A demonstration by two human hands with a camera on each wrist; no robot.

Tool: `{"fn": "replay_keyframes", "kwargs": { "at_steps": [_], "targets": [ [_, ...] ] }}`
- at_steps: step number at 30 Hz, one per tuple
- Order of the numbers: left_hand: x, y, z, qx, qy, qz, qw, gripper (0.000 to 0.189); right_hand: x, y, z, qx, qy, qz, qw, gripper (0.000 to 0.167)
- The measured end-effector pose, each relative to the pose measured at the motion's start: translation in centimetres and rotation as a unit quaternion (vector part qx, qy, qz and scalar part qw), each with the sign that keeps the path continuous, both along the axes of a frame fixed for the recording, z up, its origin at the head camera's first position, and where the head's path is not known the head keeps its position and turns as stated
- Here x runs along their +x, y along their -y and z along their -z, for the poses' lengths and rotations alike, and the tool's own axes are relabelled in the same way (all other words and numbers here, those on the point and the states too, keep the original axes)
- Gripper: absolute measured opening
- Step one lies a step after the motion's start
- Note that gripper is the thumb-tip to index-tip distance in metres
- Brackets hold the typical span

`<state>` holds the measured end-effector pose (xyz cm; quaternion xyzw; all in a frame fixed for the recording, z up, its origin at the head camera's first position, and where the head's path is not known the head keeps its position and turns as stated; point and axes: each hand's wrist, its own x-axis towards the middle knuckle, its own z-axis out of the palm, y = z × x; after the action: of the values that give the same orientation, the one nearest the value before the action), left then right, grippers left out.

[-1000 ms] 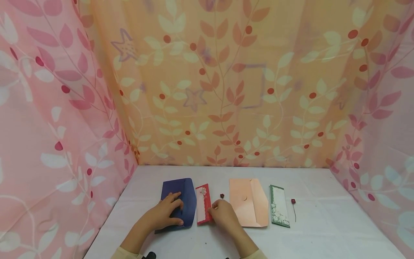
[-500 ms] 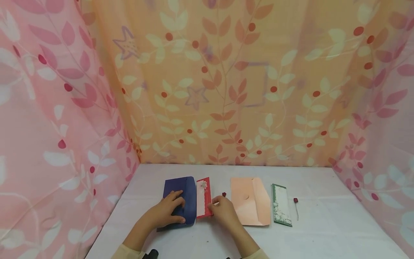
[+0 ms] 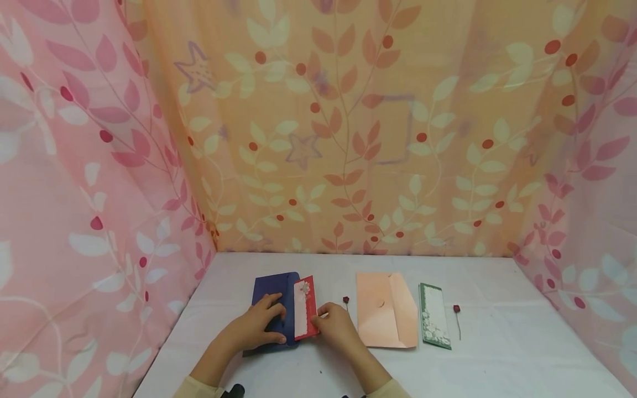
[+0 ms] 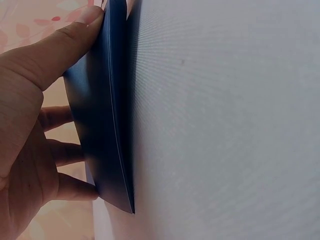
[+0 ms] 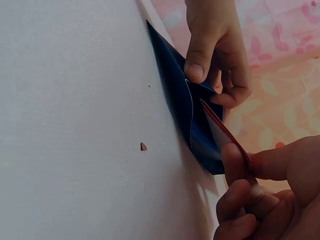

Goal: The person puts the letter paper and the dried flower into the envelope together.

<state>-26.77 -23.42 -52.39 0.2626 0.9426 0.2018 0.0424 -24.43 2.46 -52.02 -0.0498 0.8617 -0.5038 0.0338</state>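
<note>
A dark blue envelope (image 3: pixel 264 284) lies on the table with its flap to the right. My left hand (image 3: pixel 254 326) rests on it with spread fingers; in the left wrist view the thumb (image 4: pixel 75 37) and fingertips touch the envelope's face (image 4: pixel 100 155). My right hand (image 3: pixel 338 329) pinches the right edge of a red card (image 3: pixel 304 307) with a white panel and a flower. The card is over the blue flap, its left edge near the pocket. In the right wrist view, the card (image 5: pixel 225 132) tilts toward the gaping blue envelope (image 5: pixel 172 85).
Right of the hands lie a peach envelope (image 3: pixel 373 293) with its flap out, then a green-bordered card (image 3: pixel 435 309). One dried rose (image 3: pixel 457 309) lies at the far right; another rose (image 3: pixel 345 299) is partly hidden by the right hand. A small reddish scrap (image 5: pixel 143 147) is on the table.
The right hand has lifted the red card and moved it left, from beside the blue envelope to over its flap. The left hand has stayed on the envelope.
</note>
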Motion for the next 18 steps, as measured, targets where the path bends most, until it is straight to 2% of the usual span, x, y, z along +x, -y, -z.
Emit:
{"fn": "replay_keyframes", "kwargs": {
  "at_steps": [18],
  "targets": [
    [0.0,0.1,0.1,-0.001,0.0,0.003,1.0,0.045,-1.0,1.9,0.3,0.016,0.006,-0.008,0.9998,0.028]
  ]
}}
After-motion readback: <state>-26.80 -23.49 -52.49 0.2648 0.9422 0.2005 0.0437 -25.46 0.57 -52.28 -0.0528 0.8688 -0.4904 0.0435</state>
